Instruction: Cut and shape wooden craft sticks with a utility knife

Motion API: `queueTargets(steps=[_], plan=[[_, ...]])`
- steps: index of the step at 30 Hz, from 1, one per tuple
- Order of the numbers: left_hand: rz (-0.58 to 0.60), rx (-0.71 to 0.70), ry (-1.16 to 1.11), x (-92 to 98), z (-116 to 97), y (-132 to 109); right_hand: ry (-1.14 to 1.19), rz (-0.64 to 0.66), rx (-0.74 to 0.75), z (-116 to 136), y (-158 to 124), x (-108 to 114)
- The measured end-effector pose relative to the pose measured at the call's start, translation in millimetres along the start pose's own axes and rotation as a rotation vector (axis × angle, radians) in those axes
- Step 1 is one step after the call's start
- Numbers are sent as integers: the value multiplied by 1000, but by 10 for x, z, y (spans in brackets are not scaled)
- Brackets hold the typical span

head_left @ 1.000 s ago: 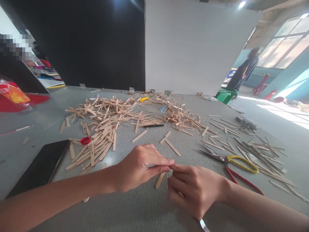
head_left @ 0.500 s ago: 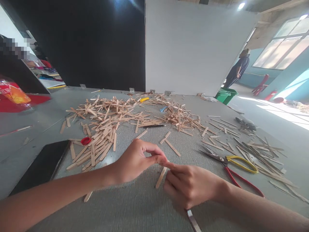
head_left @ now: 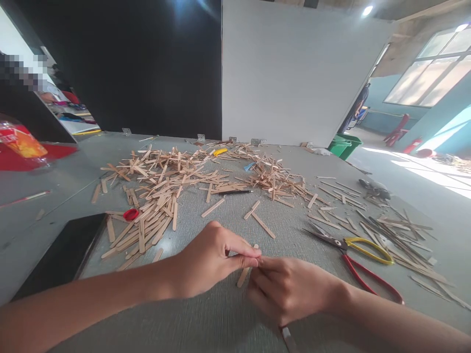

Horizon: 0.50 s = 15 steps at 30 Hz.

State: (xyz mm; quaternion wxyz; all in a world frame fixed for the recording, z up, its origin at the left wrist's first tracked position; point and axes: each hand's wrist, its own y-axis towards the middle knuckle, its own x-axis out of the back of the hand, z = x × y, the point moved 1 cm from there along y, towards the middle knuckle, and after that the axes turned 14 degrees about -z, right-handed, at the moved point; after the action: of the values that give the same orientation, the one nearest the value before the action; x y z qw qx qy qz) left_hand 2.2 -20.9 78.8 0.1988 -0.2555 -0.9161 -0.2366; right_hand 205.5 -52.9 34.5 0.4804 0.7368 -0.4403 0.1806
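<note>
My left hand (head_left: pixel 211 257) is closed in a pinch, thumb and index fingertips pressed together. Against those fingertips rests the pinched thumb and index finger of my right hand (head_left: pixel 289 289); anything between them is too small to make out. A narrow flat metal tool (head_left: pixel 286 334) sticks out from under my right hand's curled fingers, its kind unclear. Below the meeting fingertips a wooden craft stick (head_left: pixel 243 278) lies on the table, partly covered by the hands. Two more sticks, one a craft stick (head_left: pixel 263 225), lie just beyond.
Heaped craft sticks (head_left: pixel 158 215) spread across the table's left and middle, with a red cap (head_left: pixel 131 214) and black pen (head_left: pixel 235 191). Scissors (head_left: pixel 346 242) with yellow and red handles lie right, near wood strips (head_left: pixel 405 245). A dark flat slab (head_left: pixel 62 250) is left; panels (head_left: pixel 294 73) stand behind.
Both hands have shifted slightly, with the left fingertips now flatter and covering more of the stick below. The metal tool has moved slightly down and left. A person behind has moved mostly behind the panel.
</note>
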Motion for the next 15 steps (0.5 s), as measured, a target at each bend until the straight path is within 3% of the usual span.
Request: queueTargets(steps=[4, 8, 11, 15], plan=[[-105, 24, -4, -5, 15, -33, 21, -19, -19, -6, 21, 8], [-150, 203, -60, 10, 19, 4, 4, -1, -6, -12, 34, 23], [-105, 291, -131, 29, 16, 35, -44, 14, 9, -13, 38, 45], [39, 266, -157, 25, 41, 30, -52, 24, 24, 11, 50, 65]])
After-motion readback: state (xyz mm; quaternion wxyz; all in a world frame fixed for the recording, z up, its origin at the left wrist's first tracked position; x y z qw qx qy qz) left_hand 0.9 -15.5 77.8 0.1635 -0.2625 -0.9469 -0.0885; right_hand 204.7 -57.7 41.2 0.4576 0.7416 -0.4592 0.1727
